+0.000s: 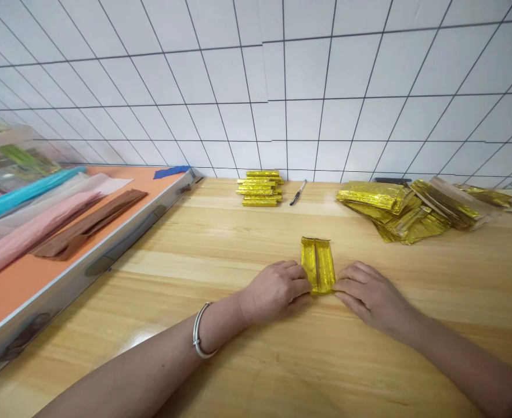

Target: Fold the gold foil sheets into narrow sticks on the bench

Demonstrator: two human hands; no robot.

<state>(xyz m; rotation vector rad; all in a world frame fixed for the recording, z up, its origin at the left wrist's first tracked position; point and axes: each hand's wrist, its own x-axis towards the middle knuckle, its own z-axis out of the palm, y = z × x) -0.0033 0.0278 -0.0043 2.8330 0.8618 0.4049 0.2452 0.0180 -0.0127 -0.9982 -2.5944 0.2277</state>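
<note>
A small sheet of shiny gold foil paper (324,264) lies on the wooden table in front of me, its two sides folded in so that their edges meet along a dark line down the middle. My left hand (280,289) has its fingers closed at the sheet's lower left corner. At the lower right corner, my right hand (367,295) grips the edge between bent fingers and thumb. Both thumbs are partly hidden. Farther back stands a stack of folded gold foil strips (260,189), and to its right a pen (298,193).
A loose pile of gold foil sheets (395,212) lies at the back right. On the left, an orange-topped board (103,232) with a raised side carries brown (93,223), pink and blue crepe paper. A white tiled wall (308,69) rises behind the table.
</note>
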